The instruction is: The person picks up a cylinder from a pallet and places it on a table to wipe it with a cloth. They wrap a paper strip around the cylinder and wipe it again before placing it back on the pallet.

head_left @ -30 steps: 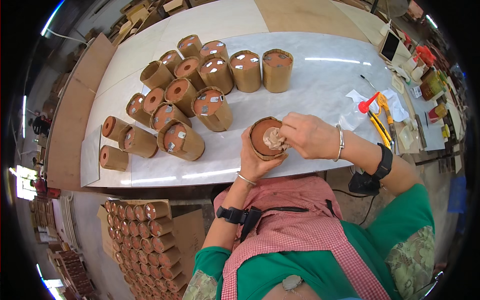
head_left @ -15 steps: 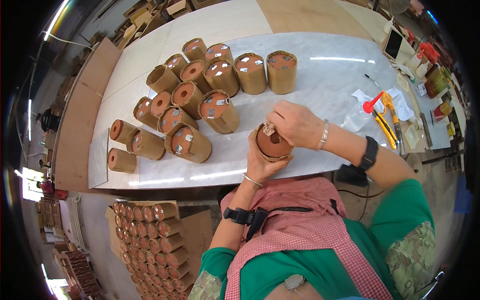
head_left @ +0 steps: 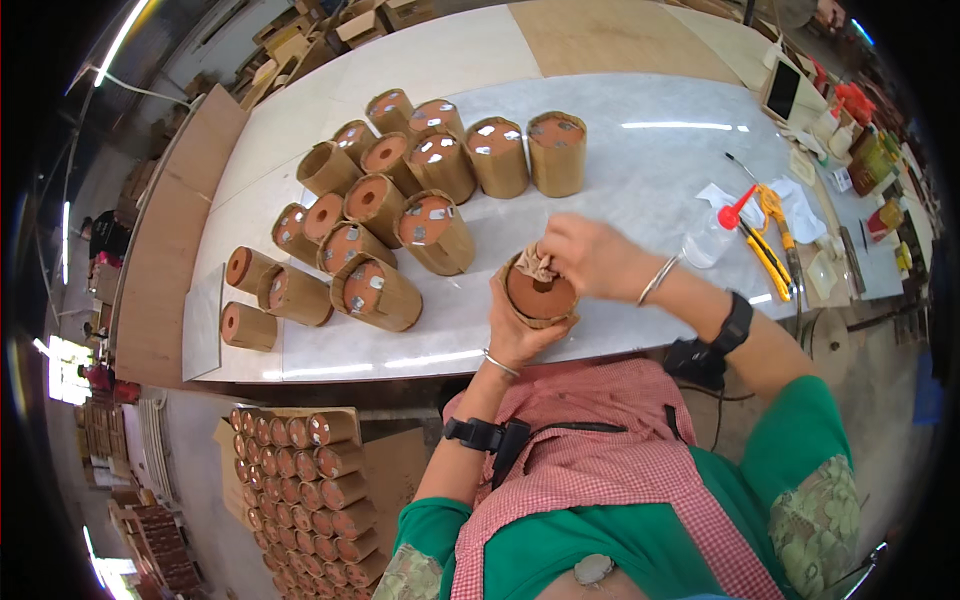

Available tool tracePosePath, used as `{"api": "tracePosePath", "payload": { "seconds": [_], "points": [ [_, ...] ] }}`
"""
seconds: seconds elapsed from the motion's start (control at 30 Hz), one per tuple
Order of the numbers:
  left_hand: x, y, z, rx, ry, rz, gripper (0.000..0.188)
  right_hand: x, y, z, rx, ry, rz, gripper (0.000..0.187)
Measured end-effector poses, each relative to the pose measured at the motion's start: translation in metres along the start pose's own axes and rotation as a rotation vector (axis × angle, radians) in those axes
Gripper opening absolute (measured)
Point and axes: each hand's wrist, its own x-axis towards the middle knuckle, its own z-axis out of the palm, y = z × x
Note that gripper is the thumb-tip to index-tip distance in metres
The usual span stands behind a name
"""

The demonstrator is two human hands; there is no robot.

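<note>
My left hand (head_left: 518, 328) is wrapped round the near side of a paper-wrapped cylinder (head_left: 540, 300) with a reddish-brown top and a dark hole in its middle. It stands tilted toward me over the table's near edge. Between the fingers of my right hand (head_left: 590, 258) is a crumpled beige rag (head_left: 536, 264), pressed onto the top beside the hole. To the left stand several similar cylinders; some, such as this wrapped cylinder (head_left: 428, 220), carry small silvery pieces on top. Others, like this one with a bare holed top (head_left: 372, 196), have none.
At right lie a clear squeeze bottle (head_left: 708, 240) with a red nozzle, a yellow cutter (head_left: 768, 268), white tissue (head_left: 795, 210) and a tablet-like screen (head_left: 782, 88). Below the table at left, many wrapped cylinders (head_left: 300, 490) are stacked on cardboard. A wooden board (head_left: 180, 240) edges the table's left.
My right hand has shifted slightly with the rag, which now shows more of itself on the cylinder's top. My left hand keeps its hold. The whole view has shifted a little.
</note>
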Motion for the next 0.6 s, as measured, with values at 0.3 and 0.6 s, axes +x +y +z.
{"api": "tracePosePath", "payload": {
  "seconds": [0.3,0.6],
  "points": [
    [0.0,0.008,-0.002,-0.076,0.004,0.145,0.099,-0.016,-0.014,0.009,-0.109,0.062,-0.013,0.013],
    [-0.003,0.021,0.004,-0.016,0.019,0.072,0.1,-0.03,0.001,0.024,-0.271,0.149,0.027,0.013]
  ]
}}
